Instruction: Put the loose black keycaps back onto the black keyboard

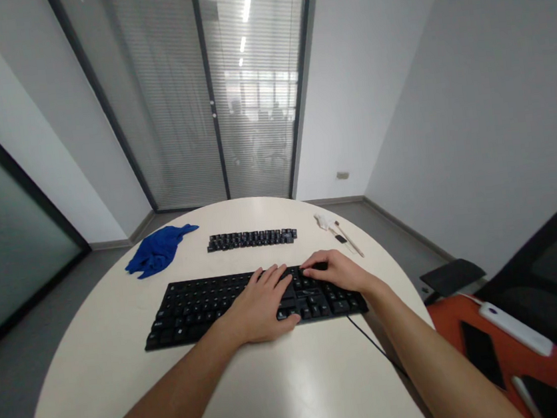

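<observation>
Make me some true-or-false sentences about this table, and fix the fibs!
1. The bare left hand rests on the long black keyboard. True.
2. The crumpled blue cloth lies left of the small black keycaps. True.
3. The bare right hand grips the cloth. False: it is at the keyboard.
4. The slim pale stick lies on the keyboard. False: it lies on the round cream table.

The computer keyboard [196,305] is black with small white legends, and the loose keycaps [252,243] are black too, against a cream tabletop [125,367]. The cloth [160,250] is solid royal blue; the chair seat [450,323] is orange-red, the power strip [516,327] white. Fine horizontal stripes pattern the grey blinds [172,114].
</observation>
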A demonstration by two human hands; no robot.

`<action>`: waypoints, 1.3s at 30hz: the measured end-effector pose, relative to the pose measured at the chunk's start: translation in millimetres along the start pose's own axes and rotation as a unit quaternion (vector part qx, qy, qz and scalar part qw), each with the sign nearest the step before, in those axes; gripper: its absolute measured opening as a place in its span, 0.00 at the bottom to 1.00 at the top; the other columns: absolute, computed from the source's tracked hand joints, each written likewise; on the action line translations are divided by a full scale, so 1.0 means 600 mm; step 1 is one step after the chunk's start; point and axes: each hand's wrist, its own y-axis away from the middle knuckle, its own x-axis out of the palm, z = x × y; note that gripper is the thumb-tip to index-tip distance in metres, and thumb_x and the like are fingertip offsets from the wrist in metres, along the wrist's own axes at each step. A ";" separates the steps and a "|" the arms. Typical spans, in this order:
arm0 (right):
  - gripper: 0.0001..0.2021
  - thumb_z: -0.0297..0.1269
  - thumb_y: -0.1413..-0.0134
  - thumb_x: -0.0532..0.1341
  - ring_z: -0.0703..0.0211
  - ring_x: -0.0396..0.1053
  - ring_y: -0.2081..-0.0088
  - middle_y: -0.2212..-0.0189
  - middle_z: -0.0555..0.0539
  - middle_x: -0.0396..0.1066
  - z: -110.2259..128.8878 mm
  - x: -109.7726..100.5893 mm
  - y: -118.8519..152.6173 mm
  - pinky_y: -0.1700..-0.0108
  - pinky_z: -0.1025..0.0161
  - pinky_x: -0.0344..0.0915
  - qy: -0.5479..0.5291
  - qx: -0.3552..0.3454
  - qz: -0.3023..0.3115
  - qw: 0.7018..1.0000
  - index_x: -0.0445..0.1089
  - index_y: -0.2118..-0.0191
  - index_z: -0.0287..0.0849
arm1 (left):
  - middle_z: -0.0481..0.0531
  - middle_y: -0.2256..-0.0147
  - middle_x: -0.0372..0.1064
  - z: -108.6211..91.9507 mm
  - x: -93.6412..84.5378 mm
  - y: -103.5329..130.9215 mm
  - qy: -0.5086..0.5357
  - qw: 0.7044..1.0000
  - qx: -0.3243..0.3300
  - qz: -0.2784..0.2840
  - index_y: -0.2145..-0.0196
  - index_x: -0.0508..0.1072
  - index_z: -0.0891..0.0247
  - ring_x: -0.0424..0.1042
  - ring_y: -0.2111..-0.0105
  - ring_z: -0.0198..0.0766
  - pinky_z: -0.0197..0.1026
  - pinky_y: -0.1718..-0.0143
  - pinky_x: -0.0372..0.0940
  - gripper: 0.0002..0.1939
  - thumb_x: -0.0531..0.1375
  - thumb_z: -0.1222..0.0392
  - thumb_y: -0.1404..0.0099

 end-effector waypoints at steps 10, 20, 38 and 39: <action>0.11 0.44 0.41 0.66 0.52 0.75 0.56 0.60 0.46 0.80 0.000 0.002 0.000 0.48 0.56 0.67 0.019 -0.038 0.005 0.999 0.80 0.57 0.46 | 0.62 0.29 0.44 -0.001 -0.001 0.000 -0.007 1.000 0.003 -0.002 0.32 0.56 0.66 0.43 0.29 0.54 0.57 0.30 0.39 0.41 0.55 0.39 0.34; 0.08 0.39 0.42 0.66 0.53 0.74 0.58 0.62 0.46 0.78 0.017 0.005 -0.002 0.52 0.58 0.68 0.082 -0.040 0.006 0.996 0.79 0.59 0.44 | 0.62 0.29 0.44 0.001 0.002 -0.001 -0.005 1.000 0.004 -0.003 0.31 0.55 0.66 0.43 0.29 0.54 0.57 0.30 0.38 0.41 0.55 0.38 0.34; 0.06 0.38 0.39 0.64 0.53 0.73 0.58 0.60 0.45 0.77 0.032 0.001 0.002 0.52 0.58 0.67 0.168 -0.060 0.018 0.984 0.76 0.58 0.44 | 0.61 0.29 0.44 0.000 0.001 0.000 0.000 1.000 0.000 -0.005 0.32 0.55 0.64 0.44 0.29 0.53 0.56 0.30 0.38 0.41 0.56 0.38 0.35; 0.06 0.38 0.39 0.64 0.53 0.73 0.58 0.60 0.45 0.77 0.033 0.002 0.002 0.52 0.58 0.67 0.169 -0.056 0.016 0.984 0.76 0.58 0.44 | 0.61 0.29 0.44 0.001 0.001 -0.001 0.001 1.000 -0.001 -0.005 0.32 0.55 0.64 0.44 0.29 0.53 0.56 0.30 0.38 0.41 0.56 0.38 0.35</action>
